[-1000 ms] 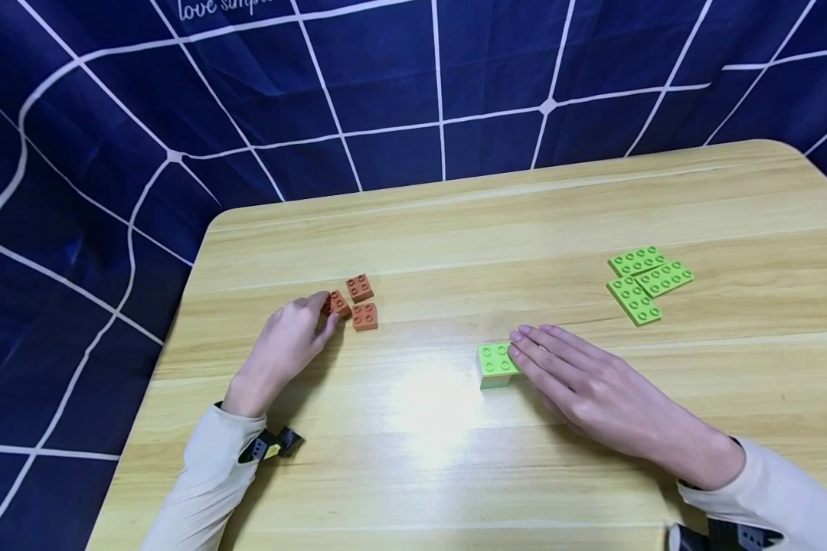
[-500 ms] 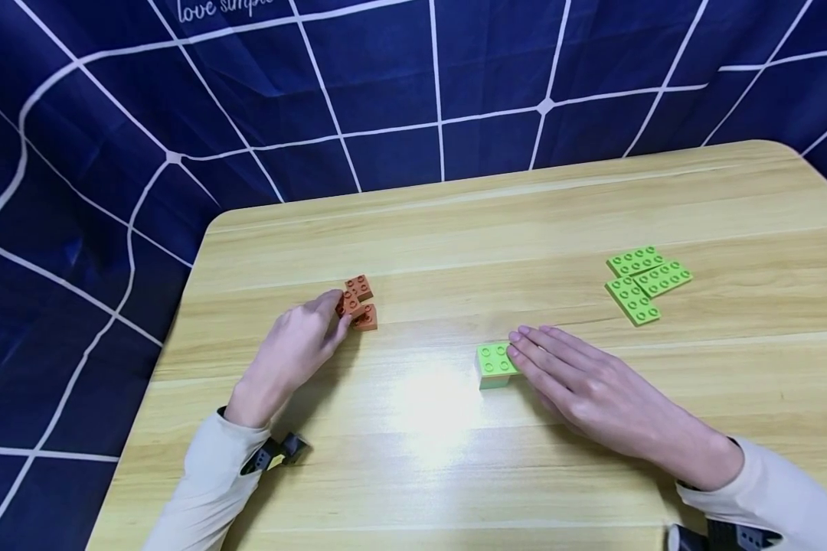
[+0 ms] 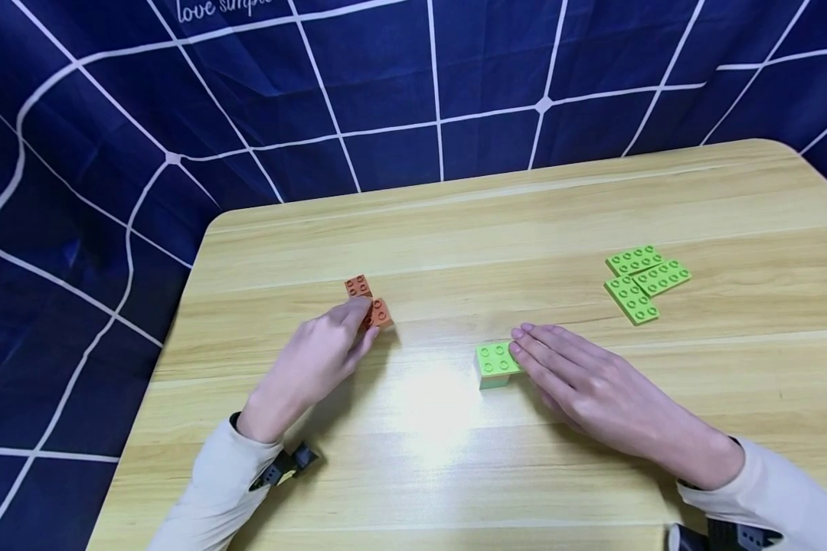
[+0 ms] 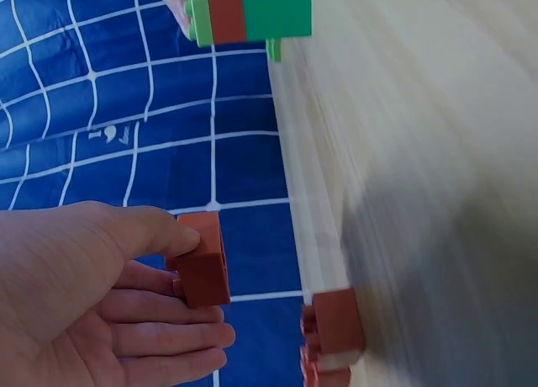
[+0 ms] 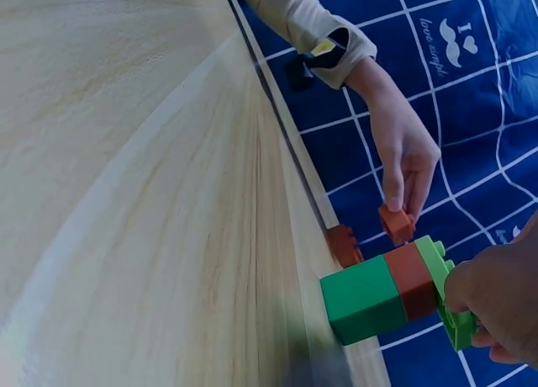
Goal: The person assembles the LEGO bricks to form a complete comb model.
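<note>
My left hand (image 3: 313,356) pinches a small orange-red toy brick (image 4: 204,278) between thumb and fingers, held above the table. Under it in the left wrist view, two similar bricks (image 4: 338,328) rest on the wood; the head view shows one (image 3: 358,285) while hand and held brick cover the other. My right hand (image 3: 593,390) holds the top of a small stack, its fingers lying over a light green plate (image 3: 494,358) and the thumb hidden in the head view. Below that plate, the right wrist view shows a red brick (image 5: 411,281) on a green brick (image 5: 363,301).
Several light green eight-stud plates (image 3: 634,262) lie grouped on the right of the wooden table (image 3: 455,229). A dark blue cloth (image 3: 386,84) with white grid lines hangs behind and to the left. A small camera (image 3: 286,467) sits on the left wrist.
The left hand has picked one orange-red brick out of the group and carried it up and rightward across the other two. The right hand and the stack have stayed put.
</note>
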The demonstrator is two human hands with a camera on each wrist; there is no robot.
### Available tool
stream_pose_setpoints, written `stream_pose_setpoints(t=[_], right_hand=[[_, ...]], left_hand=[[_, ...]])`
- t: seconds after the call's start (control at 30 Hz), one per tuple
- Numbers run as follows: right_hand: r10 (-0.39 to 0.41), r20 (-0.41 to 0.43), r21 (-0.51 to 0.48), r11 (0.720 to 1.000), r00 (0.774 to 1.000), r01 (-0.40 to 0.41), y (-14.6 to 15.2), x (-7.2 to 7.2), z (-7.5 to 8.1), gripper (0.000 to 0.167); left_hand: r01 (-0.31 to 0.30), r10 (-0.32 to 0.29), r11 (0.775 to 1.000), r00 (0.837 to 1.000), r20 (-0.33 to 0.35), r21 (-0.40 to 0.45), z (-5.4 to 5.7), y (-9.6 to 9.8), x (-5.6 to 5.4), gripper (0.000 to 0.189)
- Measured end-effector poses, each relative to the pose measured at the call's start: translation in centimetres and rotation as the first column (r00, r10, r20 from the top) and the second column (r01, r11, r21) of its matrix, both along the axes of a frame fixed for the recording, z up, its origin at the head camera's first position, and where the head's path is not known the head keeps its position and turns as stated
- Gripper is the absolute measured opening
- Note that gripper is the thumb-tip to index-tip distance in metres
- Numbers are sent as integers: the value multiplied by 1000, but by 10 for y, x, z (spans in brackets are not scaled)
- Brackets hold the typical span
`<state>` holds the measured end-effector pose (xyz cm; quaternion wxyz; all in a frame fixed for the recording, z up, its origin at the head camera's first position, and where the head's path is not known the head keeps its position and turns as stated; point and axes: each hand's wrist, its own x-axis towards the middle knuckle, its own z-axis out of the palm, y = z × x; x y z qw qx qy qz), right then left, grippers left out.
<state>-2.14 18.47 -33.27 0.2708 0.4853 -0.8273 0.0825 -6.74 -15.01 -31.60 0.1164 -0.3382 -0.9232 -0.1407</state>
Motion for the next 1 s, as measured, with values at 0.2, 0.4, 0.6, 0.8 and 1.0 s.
stream_pose_setpoints(t=[0.2, 0.4, 0.6, 0.8, 1.0], right_hand=[[7, 1, -2, 1000, 1000, -7, 0, 1, -1, 44], [6, -2, -2, 1000, 1000, -6, 0, 2, -1, 44], [-8, -7, 1, 1000, 1000, 8, 0, 1, 0, 45], [-9, -9, 0, 1000, 1000, 9, 0, 1, 0, 45], [-15, -7, 4, 1000, 1000, 15, 1, 2, -1, 45]], left_hand=[[52, -52, 999, 998, -25, 1, 2, 12, 3, 30], [98, -98, 995, 995, -35, 6, 5, 25, 5, 27], [137, -137, 991, 989, -49, -14, 9, 37, 10, 26], [171, -172, 985, 983, -65, -31, 10, 45, 12, 29], [202, -204, 979, 978, -46, -38, 9, 53, 13, 33]])
